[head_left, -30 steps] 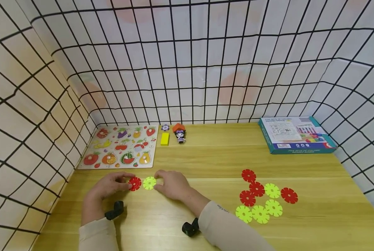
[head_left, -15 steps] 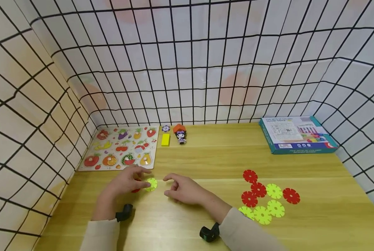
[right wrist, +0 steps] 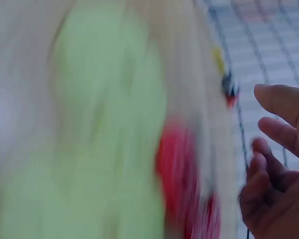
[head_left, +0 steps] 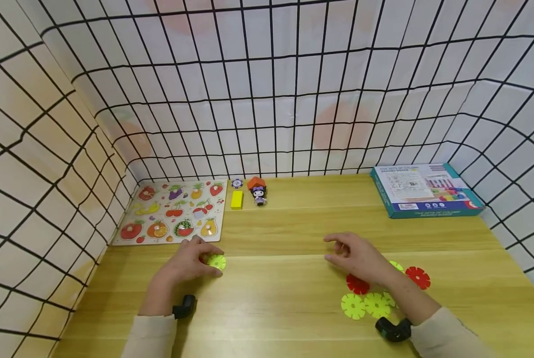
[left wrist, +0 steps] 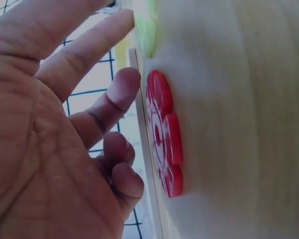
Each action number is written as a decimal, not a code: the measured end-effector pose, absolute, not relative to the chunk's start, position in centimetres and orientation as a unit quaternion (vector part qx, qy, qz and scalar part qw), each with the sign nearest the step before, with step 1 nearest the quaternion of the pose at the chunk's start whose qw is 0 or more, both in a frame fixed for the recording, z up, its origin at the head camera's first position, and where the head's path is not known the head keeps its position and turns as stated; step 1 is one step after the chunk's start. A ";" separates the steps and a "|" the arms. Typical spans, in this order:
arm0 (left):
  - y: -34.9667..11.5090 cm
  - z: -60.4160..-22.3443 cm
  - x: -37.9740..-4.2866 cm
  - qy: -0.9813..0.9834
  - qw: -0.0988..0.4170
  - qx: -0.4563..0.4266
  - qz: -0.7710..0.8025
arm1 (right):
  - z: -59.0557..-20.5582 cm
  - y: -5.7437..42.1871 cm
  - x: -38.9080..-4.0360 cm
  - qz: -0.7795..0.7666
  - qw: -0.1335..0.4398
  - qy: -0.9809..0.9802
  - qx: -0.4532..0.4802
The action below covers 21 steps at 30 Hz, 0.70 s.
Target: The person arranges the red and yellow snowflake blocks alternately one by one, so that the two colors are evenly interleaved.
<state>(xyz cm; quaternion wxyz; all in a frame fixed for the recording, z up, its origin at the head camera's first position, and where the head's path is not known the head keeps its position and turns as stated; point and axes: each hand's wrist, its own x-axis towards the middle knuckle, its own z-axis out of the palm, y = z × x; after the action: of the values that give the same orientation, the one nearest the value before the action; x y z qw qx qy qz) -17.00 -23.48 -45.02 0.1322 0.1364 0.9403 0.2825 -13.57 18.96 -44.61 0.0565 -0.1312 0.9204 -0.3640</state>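
Note:
My left hand (head_left: 186,261) has its thumb and index finger at opposite edges of a yellow-green notched disc (head_left: 216,262) lying flat on the table. A red notched disc (left wrist: 164,139) lies beside it in the left wrist view; in the head view that hand covers it. Over the loose discs on the right hovers my right hand (head_left: 361,256), fingers loosely bent and holding nothing. Below and around it are a red disc (head_left: 358,284), yellow-green discs (head_left: 353,306) and another red disc (head_left: 417,277), some partly covered. The right wrist view is blurred by motion.
A fruit puzzle board (head_left: 170,214) lies just beyond my left hand. Behind stand a yellow block (head_left: 237,200), a small figurine (head_left: 259,195) and a poker chip (head_left: 237,183). A flat teal-edged box (head_left: 425,191) lies at the back right, by the grid-patterned cloth walls.
My right hand has left the yellow-green disc and swung right to the loose discs. My left hand has shifted from the red disc to the yellow-green one, fingers now at its edges.

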 end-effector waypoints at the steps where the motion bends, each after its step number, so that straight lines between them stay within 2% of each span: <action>1: -23.6 -45.0 -17.0 0.941 0.132 0.135 0.282 | -44.7 20.2 -13.7 -0.347 0.042 0.928 -0.126; 4: -23.8 -44.9 -17.0 0.941 0.135 0.134 0.280 | -45.1 23.2 -14.2 -0.301 0.018 0.948 -0.102; 9: -23.9 -44.9 -17.1 0.940 0.144 0.130 0.281 | -45.9 25.9 -15.0 -0.271 0.043 0.957 -0.096; 21: -23.9 -44.8 -17.2 0.943 0.139 0.118 0.278 | -46.3 26.4 -15.6 -0.283 0.077 0.952 -0.089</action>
<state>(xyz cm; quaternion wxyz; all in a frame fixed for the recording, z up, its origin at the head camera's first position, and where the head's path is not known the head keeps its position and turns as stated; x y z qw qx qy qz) -17.17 -23.88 -44.78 0.1394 0.1177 0.9431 0.2779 -15.63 26.39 -46.26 0.0769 -0.0887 0.9518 -0.2833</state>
